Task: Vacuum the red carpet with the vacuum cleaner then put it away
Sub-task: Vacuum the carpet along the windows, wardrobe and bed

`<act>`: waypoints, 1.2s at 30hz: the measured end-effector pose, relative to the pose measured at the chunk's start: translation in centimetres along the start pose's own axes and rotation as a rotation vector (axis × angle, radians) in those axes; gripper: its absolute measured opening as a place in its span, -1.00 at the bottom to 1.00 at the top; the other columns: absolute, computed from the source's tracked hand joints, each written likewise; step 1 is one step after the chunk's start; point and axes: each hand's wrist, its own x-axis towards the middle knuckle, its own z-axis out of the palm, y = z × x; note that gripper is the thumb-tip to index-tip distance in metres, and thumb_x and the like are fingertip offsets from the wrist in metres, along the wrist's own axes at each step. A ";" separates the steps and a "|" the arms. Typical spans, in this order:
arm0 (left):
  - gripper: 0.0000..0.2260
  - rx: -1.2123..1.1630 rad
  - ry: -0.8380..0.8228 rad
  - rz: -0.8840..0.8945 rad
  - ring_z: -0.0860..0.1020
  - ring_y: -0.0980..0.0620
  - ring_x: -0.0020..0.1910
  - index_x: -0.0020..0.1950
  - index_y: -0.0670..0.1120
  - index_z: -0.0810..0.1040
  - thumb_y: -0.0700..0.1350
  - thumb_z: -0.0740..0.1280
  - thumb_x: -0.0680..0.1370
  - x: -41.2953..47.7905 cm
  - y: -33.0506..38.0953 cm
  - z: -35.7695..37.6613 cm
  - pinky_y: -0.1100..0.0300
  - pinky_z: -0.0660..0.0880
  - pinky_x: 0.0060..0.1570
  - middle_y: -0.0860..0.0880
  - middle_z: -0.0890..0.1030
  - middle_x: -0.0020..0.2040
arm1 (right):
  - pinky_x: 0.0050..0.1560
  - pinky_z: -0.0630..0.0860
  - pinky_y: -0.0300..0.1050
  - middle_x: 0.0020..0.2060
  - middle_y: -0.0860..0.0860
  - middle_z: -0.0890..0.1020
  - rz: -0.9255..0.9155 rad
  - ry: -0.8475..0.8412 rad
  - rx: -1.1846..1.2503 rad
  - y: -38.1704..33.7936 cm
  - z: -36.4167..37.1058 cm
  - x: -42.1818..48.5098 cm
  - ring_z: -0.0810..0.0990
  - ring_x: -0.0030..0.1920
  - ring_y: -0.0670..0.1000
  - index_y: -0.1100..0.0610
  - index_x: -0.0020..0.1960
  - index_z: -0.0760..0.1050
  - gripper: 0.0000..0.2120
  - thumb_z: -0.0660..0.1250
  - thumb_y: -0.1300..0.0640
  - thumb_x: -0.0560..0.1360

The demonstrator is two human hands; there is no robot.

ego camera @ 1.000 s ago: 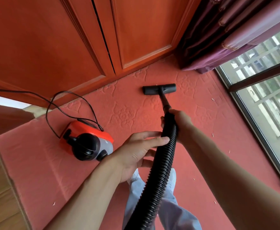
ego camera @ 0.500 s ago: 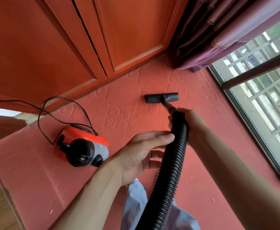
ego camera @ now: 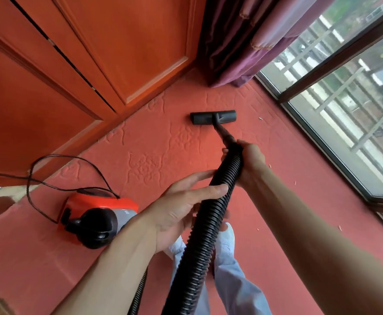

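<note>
Both forearms outstretched, right grip (ego camera: 251,160) closed ahead, left grip (ego camera: 181,205) loosely curled nearer.

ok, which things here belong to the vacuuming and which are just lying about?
Job: red embossed carpet; orange-and-black canister vacuum; black ribbed hose; flat black floor nozzle; right hand gripping the hose, left hand touching it.
Just there: purple curtain; orange wooden cabinet doors.

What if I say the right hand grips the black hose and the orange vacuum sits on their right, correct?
No. The head view shows the right hand gripping the black hose, but the orange vacuum sits on their left.
</note>
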 end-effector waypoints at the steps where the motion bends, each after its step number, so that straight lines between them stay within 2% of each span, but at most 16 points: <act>1: -0.56 0.027 -0.035 -0.005 0.63 -0.16 -0.25 0.29 0.01 0.59 -0.08 0.50 0.41 0.1 0.4 0.4 0.18 0.55 -0.36 -0.24 0.64 -0.11 | -0.51 0.42 -0.22 -0.36 0.14 0.47 0.001 -0.001 0.032 -0.7 -0.8 -0.2 0.44 -0.49 0.02 0.26 0.16 0.46 -0.74 0.27 0.18 0.50; 3: -0.55 0.072 -0.090 -0.019 0.62 -0.14 -0.24 0.28 -0.01 0.60 -0.07 0.55 0.41 0.8 1.1 1.3 0.15 0.57 -0.32 -0.28 0.63 -0.06 | -0.53 0.43 -0.25 -0.33 0.13 0.46 0.001 -0.007 0.115 -1.8 -2.6 -0.5 0.42 -0.45 0.01 0.26 0.17 0.49 -0.73 0.24 0.19 0.51; 7: -0.57 0.180 -0.139 -0.050 0.60 -0.21 -0.10 0.25 0.05 0.62 -0.03 0.56 0.39 2.6 1.8 3.1 -0.08 0.52 -0.03 -0.40 0.60 0.15 | -0.50 0.46 -0.22 -0.32 0.17 0.48 -0.010 0.074 0.205 -2.4 -6.1 0.2 0.46 -0.43 0.05 0.26 0.20 0.43 -0.71 0.23 0.17 0.52; 11: -0.61 0.265 -0.150 -0.071 0.64 -0.15 -0.19 0.23 0.04 0.63 -0.06 0.57 0.41 4.7 2.2 5.1 0.02 0.59 -0.14 -0.40 0.59 0.17 | -0.51 0.45 -0.20 -0.36 0.17 0.47 -0.009 0.091 0.294 -3.3 -8.1 1.7 0.44 -0.47 0.06 0.24 0.20 0.38 -0.71 0.22 0.16 0.51; 15: -0.59 0.259 -0.098 -0.075 0.59 -0.25 -0.09 0.20 0.04 0.65 -0.04 0.56 0.37 7.0 1.7 6.3 -0.19 0.47 0.06 -0.43 0.58 0.15 | -0.50 0.44 -0.22 -0.36 0.18 0.49 -0.039 0.122 0.366 -4.3 -8.7 4.0 0.45 -0.47 0.07 0.25 0.19 0.38 -0.73 0.21 0.16 0.52; 17: -0.55 0.233 -0.028 -0.050 0.58 -0.25 -0.08 0.22 0.02 0.64 -0.05 0.56 0.34 8.2 1.3 7.0 -0.15 0.46 0.03 -0.43 0.60 0.12 | -0.50 0.44 -0.24 -0.36 0.18 0.48 -0.050 0.131 0.380 -5.1 -8.5 5.2 0.45 -0.47 0.07 0.25 0.22 0.37 -0.71 0.20 0.16 0.54; 19: -0.50 0.195 0.036 -0.020 0.57 -0.22 -0.11 0.24 -0.03 0.62 -0.08 0.61 0.32 9.6 0.9 8.0 -0.04 0.53 -0.08 -0.40 0.64 0.06 | -0.53 0.43 -0.24 -0.38 0.18 0.48 -0.055 0.136 0.399 -6.2 -8.4 6.3 0.45 -0.50 0.06 0.24 0.22 0.37 -0.72 0.20 0.15 0.55; 21: -0.49 0.168 0.095 0.012 0.55 -0.20 -0.14 0.22 -0.06 0.62 -0.07 0.57 0.28 10.8 0.6 9.2 0.05 0.54 -0.18 -0.35 0.65 -0.03 | -0.55 0.43 -0.24 -0.39 0.18 0.48 -0.062 0.148 0.417 -7.3 -8.2 7.3 0.46 -0.51 0.06 0.23 0.25 0.37 -0.70 0.20 0.16 0.55; 23: -0.55 0.178 0.145 0.029 0.54 -0.19 -0.16 0.18 -0.05 0.65 -0.07 0.53 0.30 11.8 0.6 10.3 0.05 0.52 -0.17 -0.30 0.65 -0.10 | -0.54 0.45 -0.23 -0.35 0.18 0.48 -0.076 0.138 0.437 -8.3 -8.0 8.0 0.48 -0.48 0.07 0.24 0.23 0.36 -0.72 0.19 0.17 0.55; 26: -0.69 0.240 0.170 0.037 0.59 -0.15 -0.21 0.18 -0.03 0.64 -0.15 0.50 0.44 13.0 1.2 11.3 0.08 0.59 -0.27 -0.26 0.66 -0.13 | -0.51 0.51 -0.21 -0.30 0.19 0.48 -0.074 0.073 0.465 -9.4 -7.7 8.3 0.51 -0.43 0.09 0.27 0.15 0.36 -0.79 0.19 0.18 0.58; 28: -0.67 0.280 0.150 0.019 0.62 -0.12 -0.23 0.20 -0.02 0.62 -0.17 0.48 0.45 13.4 1.9 11.8 0.11 0.62 -0.35 -0.26 0.67 -0.11 | -0.49 0.54 -0.18 -0.32 0.18 0.48 -0.070 0.027 0.502 -10.2 -8.1 7.8 0.51 -0.43 0.09 0.27 0.13 0.34 -0.83 0.17 0.20 0.60; 32: -0.63 0.364 0.028 -0.019 0.61 -0.15 -0.20 0.27 -0.01 0.59 -0.15 0.48 0.47 13.7 3.1 13.6 0.09 0.61 -0.32 -0.26 0.66 -0.10 | -0.54 0.51 -0.20 -0.34 0.19 0.49 -0.064 -0.010 0.551 -12.5 -10.6 6.5 0.50 -0.53 0.09 0.27 0.19 0.34 -0.78 0.10 0.17 0.61; 34: -0.64 0.423 -0.060 -0.035 0.62 -0.14 -0.21 0.27 0.02 0.59 -0.14 0.48 0.49 13.8 3.4 14.6 0.05 0.63 -0.26 -0.23 0.65 -0.14 | -0.57 0.48 -0.22 -0.36 0.19 0.49 -0.043 -0.039 0.571 -13.5 -12.2 5.3 0.50 -0.58 0.07 0.29 0.19 0.37 -0.73 0.08 0.14 0.61; 36: -0.65 0.473 -0.140 -0.049 0.63 -0.13 -0.19 0.27 0.05 0.60 -0.12 0.48 0.49 13.7 3.4 15.1 -0.04 0.63 -0.13 -0.17 0.65 -0.17 | -0.56 0.47 -0.26 -0.41 0.15 0.48 -0.019 -0.073 0.570 -14.0 -13.6 3.7 0.48 -0.59 0.04 0.30 0.06 0.41 -0.72 0.05 0.11 0.61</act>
